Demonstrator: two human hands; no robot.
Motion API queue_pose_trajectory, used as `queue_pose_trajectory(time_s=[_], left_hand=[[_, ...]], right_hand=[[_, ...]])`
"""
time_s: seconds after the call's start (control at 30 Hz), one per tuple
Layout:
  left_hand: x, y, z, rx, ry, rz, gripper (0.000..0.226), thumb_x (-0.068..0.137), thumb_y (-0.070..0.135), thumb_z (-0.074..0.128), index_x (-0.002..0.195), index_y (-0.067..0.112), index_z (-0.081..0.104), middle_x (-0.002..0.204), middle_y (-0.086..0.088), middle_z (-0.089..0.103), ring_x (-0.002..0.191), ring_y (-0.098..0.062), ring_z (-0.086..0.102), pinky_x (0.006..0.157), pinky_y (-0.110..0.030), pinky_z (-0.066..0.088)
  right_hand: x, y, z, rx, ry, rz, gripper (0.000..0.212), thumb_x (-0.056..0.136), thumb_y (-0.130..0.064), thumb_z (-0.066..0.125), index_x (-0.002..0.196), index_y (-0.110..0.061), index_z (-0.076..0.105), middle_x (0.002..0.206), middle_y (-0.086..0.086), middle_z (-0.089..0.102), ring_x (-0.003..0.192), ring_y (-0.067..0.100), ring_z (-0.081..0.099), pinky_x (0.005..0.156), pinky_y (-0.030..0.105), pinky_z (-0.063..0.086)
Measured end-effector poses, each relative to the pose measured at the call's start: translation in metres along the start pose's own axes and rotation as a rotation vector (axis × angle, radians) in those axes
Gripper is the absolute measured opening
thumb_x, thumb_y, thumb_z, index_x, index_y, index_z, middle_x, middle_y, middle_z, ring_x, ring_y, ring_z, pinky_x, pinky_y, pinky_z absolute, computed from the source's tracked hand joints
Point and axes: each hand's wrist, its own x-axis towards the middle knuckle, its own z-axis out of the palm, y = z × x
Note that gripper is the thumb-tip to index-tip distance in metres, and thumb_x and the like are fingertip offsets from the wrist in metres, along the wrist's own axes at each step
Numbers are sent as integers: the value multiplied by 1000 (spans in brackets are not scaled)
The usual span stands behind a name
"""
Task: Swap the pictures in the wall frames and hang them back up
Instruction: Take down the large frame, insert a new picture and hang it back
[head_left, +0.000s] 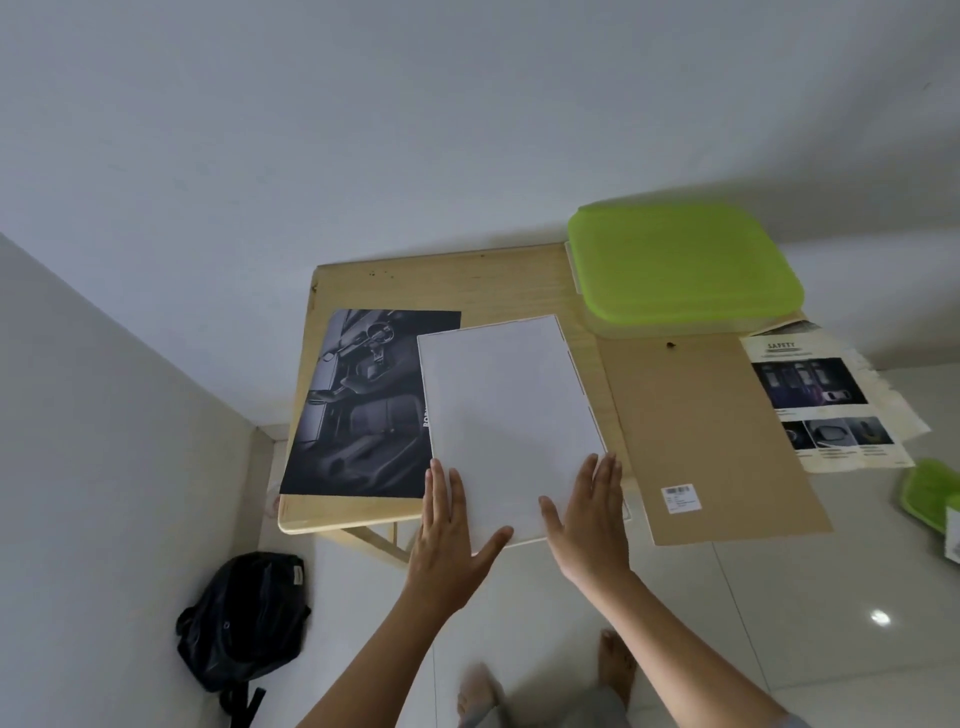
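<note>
A white sheet or board (506, 410) lies face down in the middle of the small wooden table (441, 283), partly over a dark car-interior picture (358, 405) at its left. My left hand (449, 530) rests flat with spread fingers on the sheet's near left corner. At the near right corner my right hand (589, 514) lies flat, fingers straight. A brown backing board (706, 431) with a barcode sticker lies to the right, jutting over the table's edge. Further right lies a printed "SAFETY" page (826, 400) with car photos.
A container with a lime-green lid (680, 260) stands at the table's far right corner. Another green lid (930, 491) shows at the right edge. A black backpack (244, 618) sits on the tiled floor by the left wall. My bare feet (615, 660) are below.
</note>
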Motion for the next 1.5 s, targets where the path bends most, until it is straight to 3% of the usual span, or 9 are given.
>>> queue_pose_trajectory(time_s=[0.4,0.6,0.73,0.9,1.07,1.17,1.3,1.37,1.5], left_hand=[[2,-1,0,10,-30,-13,101,74,79,13,138,17,-34,142,4,-47,139,-17,-29,110,-30,-5],[5,-6,-1,-5,-57,33,104,74,80,17,137,16,-36,139,4,-50,137,-18,-33,113,-33,-5],[2,-8,-7,-29,-92,88,110,71,81,25,135,17,-38,136,6,-53,135,-17,-37,114,-32,-8],[2,-6,-9,-37,-95,91,112,71,80,30,133,17,-40,137,5,-52,138,-18,-32,117,-35,-3],[1,-8,-11,-39,-84,84,111,77,74,37,135,17,-37,139,5,-49,139,-16,-29,119,-35,0],[1,-7,-12,-47,-80,73,111,76,76,38,137,18,-35,140,6,-48,140,-16,-27,118,-35,1],[2,-7,-10,-54,-66,61,112,75,77,39,135,20,-36,142,6,-46,141,-16,-25,116,-34,3],[3,-9,-9,-52,-63,64,112,75,77,40,133,21,-38,143,6,-45,140,-16,-25,114,-34,2],[4,-10,-8,-54,-58,64,111,75,77,40,133,23,-39,144,7,-44,138,-13,-26,111,-31,-1]], right_hand=[[-3,-8,17,-75,51,-4,77,96,-47,28,145,-4,-13,151,21,-21,142,30,-19,113,34,-12],[-2,-10,17,-8,81,0,76,96,-44,35,147,-7,-8,154,18,-16,143,28,-15,116,35,-5],[1,-12,16,95,142,-10,75,92,-35,49,148,-7,7,156,18,1,145,29,0,117,36,5],[-1,-23,15,345,205,-110,73,83,-15,63,144,-13,23,142,8,41,130,25,39,104,40,42],[20,-26,-8,714,55,-26,76,72,-37,69,137,-25,32,127,1,49,115,21,51,94,44,48],[37,-18,-32,889,2,139,53,82,-29,67,129,-16,45,115,6,58,103,26,59,86,44,52],[52,-12,-58,808,-19,130,21,84,-25,59,98,-11,63,98,14,66,93,33,63,76,40,51],[58,-14,-65,745,-77,102,20,86,-18,54,106,-15,59,107,9,65,93,28,63,79,37,49],[64,-16,-67,599,-93,39,51,90,-4,44,137,-22,38,128,6,52,107,29,55,84,35,48]])
